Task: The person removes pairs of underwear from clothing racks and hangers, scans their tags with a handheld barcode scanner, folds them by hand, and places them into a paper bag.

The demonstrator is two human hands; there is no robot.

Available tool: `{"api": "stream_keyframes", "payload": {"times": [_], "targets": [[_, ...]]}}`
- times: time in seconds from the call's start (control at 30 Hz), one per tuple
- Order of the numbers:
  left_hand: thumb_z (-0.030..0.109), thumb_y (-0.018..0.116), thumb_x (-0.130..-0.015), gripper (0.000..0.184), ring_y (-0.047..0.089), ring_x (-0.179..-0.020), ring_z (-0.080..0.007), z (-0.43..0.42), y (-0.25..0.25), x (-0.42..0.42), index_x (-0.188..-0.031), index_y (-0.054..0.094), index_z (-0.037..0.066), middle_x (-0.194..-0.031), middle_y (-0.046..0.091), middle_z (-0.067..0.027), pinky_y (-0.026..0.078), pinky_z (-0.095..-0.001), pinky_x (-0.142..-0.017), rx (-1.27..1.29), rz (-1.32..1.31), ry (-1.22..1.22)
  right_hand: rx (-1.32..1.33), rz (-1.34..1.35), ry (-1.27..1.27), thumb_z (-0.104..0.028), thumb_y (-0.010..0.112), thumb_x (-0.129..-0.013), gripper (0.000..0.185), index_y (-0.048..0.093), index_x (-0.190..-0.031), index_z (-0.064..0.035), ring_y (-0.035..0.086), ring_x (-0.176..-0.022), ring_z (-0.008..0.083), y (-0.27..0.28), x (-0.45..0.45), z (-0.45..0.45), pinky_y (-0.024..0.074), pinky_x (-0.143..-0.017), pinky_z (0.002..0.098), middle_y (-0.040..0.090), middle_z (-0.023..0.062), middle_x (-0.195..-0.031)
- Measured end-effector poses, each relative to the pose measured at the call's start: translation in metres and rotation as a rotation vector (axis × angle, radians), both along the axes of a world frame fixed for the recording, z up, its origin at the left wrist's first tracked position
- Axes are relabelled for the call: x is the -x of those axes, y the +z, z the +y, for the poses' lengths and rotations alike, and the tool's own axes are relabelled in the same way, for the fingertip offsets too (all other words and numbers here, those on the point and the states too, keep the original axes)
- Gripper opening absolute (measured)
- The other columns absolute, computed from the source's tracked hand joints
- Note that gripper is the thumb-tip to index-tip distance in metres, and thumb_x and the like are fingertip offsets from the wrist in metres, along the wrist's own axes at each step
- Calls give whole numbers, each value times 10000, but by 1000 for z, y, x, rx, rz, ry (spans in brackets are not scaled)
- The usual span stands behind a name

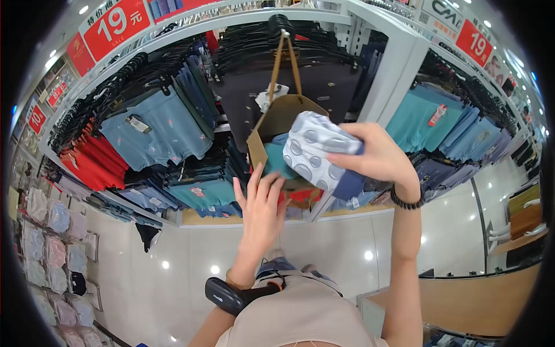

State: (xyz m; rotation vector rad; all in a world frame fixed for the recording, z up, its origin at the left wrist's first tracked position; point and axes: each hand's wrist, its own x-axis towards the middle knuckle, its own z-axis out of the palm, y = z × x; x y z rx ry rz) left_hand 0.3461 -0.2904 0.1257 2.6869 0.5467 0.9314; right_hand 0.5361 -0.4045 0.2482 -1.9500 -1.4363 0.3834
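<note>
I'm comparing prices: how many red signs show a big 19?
2: the left sign at upper left, and the right sign at upper right. Others may be hidden or cut off.

The folded patterned cloth [312, 144] covers part of the brown bag's [283, 110] mouth and some fingers of the right hand [380, 151]. The left hand's [260, 211] fingertips are blurred near the bag. Print on the clothes tag [139, 124] is too small to read. The top edge crops a white sign [448, 10].
</note>
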Motion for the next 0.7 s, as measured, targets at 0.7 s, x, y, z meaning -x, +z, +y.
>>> {"api": "stream_keyframes", "payload": {"times": [0.7], "targets": [[57,701,-664,148,153,-1333,-440,73,-22,24,-749,703,178,-1419,335,-137,189,-473,-967,102,-223,-137,-6,-812,30,-6,610,-642,279,622,-916,-57,521,-982,272,-64,46,70,328,-1007,401,571,117,-916]]}}
